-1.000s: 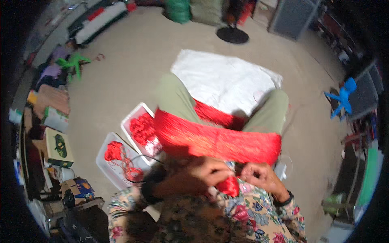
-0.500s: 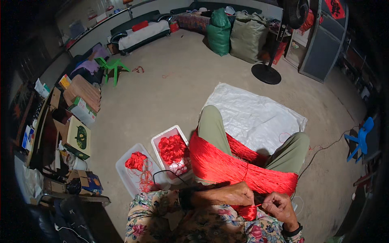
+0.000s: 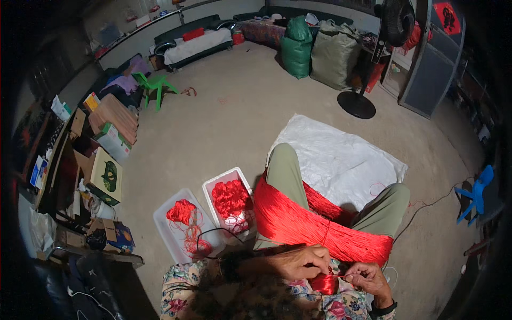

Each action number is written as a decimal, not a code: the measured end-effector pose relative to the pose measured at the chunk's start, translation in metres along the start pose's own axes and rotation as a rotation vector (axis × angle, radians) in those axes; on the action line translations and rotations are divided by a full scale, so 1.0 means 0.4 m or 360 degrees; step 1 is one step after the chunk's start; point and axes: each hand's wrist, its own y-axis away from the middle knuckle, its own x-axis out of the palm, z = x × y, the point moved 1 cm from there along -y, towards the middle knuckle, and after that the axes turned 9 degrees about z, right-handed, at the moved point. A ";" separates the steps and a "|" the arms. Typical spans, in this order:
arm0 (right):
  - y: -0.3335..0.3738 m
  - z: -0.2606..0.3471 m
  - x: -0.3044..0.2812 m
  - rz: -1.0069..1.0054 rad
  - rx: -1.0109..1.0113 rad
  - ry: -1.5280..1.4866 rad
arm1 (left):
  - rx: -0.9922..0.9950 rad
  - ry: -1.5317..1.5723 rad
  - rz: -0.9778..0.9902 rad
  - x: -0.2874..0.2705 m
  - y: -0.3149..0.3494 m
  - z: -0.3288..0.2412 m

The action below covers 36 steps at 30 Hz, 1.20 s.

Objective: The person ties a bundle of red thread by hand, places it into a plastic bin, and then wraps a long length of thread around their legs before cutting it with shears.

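A large skein of glossy red cord (image 3: 298, 216) is looped around both my knees, with a thin tie across it. In front of my body lies a small bundle of red cord (image 3: 324, 285). My left hand (image 3: 306, 262) reaches over from the left, its fingertips pinched on a red strand at the top of that bundle. To its right, my right hand (image 3: 369, 278) is closed with thumb and fingertips together near the strand's end. The strand between the hands is too thin to follow fully.
At my left stand a white box (image 3: 238, 173) with red cord hanks and a pale tray (image 3: 165, 224) with loose red cord. A white sheet (image 3: 341, 152) lies beyond my knees. Further off are a standing fan (image 3: 356, 105), stuffed sacks (image 3: 296, 50), a green chair (image 3: 154, 84) and a blue stool (image 3: 476, 194).
My left hand has shifted slightly left and its fingers have risen off the small bundle, uncovering more of it. My right hand has moved slightly lower. The whole view has tilted a little.
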 end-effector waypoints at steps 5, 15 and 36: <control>-0.025 0.001 -0.027 -0.0224 -0.0078 -0.0013 | 0.0108 -0.0039 0.0213 -0.016 0.020 -0.012; -0.147 0.083 -0.057 -0.0361 -0.0411 0.0135 | -0.0036 0.1532 -0.0535 -0.115 0.046 -0.096; -0.470 0.179 -0.167 -0.0128 -0.0143 -0.0130 | 0.0169 0.0773 -0.3454 -0.039 0.854 0.159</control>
